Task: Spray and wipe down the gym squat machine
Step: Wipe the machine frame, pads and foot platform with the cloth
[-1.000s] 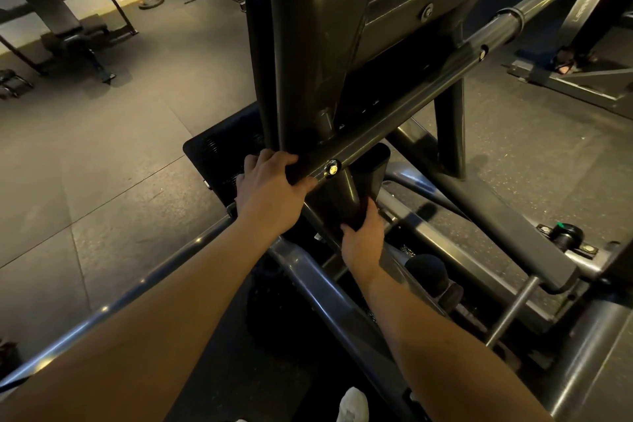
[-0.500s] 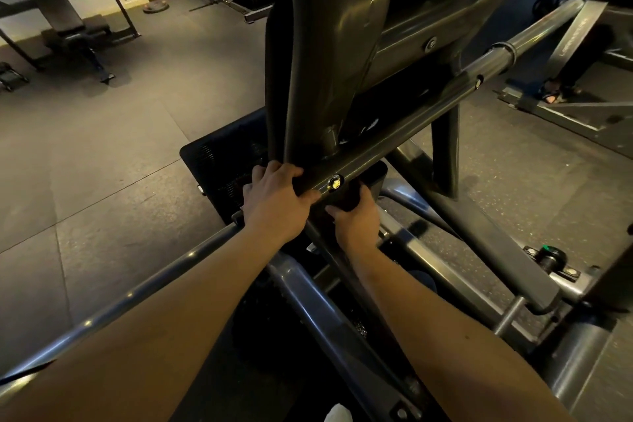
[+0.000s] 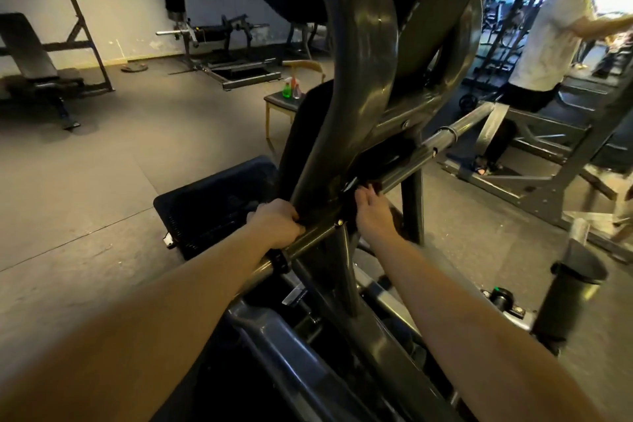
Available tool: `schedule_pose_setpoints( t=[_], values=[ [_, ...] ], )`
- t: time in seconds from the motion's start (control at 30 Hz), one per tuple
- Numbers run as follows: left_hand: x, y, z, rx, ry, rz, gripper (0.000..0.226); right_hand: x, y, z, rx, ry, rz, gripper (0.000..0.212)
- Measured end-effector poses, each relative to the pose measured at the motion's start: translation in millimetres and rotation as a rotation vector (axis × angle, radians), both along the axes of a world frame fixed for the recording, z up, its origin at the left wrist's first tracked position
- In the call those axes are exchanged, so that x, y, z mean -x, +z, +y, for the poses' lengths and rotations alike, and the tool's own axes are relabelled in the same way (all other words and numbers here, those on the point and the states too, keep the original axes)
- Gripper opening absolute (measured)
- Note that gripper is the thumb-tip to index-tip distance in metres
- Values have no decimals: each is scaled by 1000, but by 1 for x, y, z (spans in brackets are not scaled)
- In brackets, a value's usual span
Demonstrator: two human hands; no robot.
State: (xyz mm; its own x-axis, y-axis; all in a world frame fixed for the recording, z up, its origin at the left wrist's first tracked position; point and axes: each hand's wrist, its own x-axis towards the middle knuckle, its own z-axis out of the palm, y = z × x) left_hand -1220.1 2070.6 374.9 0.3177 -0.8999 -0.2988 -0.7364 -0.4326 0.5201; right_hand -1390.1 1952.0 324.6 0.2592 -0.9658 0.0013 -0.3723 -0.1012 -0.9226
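While the left hand (image 3: 277, 223) grips a grey steel crossbar (image 3: 311, 238) on the dark squat machine (image 3: 359, 44), the right hand (image 3: 371, 214) presses straight fingers (image 3: 363, 193) against it mid-frame.

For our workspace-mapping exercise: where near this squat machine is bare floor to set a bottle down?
Free: the floor between the bench, the black footplate and the chair. Crowded: at the crossbar, which the left hand grips and beside which the right hand reaches in; frame rails fill the floor beneath.
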Motion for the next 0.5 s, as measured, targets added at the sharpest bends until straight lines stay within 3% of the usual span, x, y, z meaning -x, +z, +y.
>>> schedule_pose_setpoints(
  t=[0.13,0.37,0.5],
  values=[
    [-14,1,23,3,-6,170,24,-32,7,30,100,69,230,48],
    [-44,-6,47,69,18,240,17,-61,2,141,134,167,125,44],
    [-50,-11,58,79,-14,280,18,-61,3,140,138,158,179,46]
  ],
)
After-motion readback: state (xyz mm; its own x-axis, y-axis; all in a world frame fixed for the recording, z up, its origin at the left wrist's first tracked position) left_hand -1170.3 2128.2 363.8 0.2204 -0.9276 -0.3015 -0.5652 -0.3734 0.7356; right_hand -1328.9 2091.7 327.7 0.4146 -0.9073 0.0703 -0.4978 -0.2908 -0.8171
